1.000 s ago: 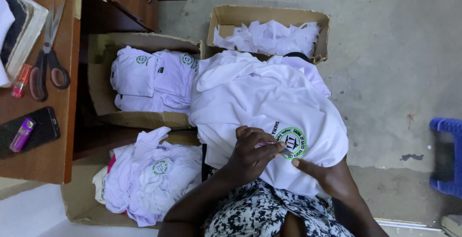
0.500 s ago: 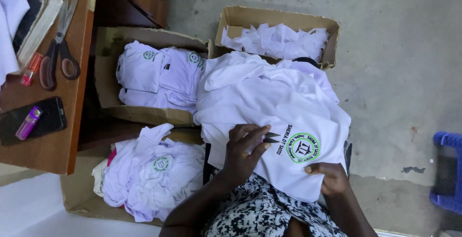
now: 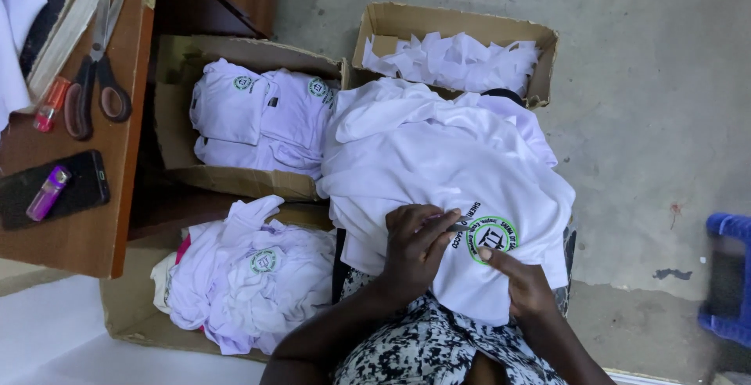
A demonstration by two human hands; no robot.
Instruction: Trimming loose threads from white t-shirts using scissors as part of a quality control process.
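A white shirt (image 3: 438,158) lies bunched over my lap, with a round green-ringed emblem (image 3: 493,238) facing up. My left hand (image 3: 413,248) rests on the cloth just left of the emblem and pinches a small thin metal tool (image 3: 458,227) whose tip points at the emblem. My right hand (image 3: 526,287) grips the shirt below the emblem, one fingertip touching the emblem's lower edge.
A cardboard box of folded white shirts (image 3: 258,111) stands to the left, and a loose heap of shirts (image 3: 250,275) in another box lies nearer. A third box (image 3: 458,29) at the back holds white scraps. A wooden desk (image 3: 78,228) carries scissors (image 3: 98,80) and a phone (image 3: 55,189). A blue crate (image 3: 731,275) stands on the right.
The emblem has shifted a little to the right and is more exposed beside my left hand. My right fingertip has come up to its lower edge. The view has shifted slightly.
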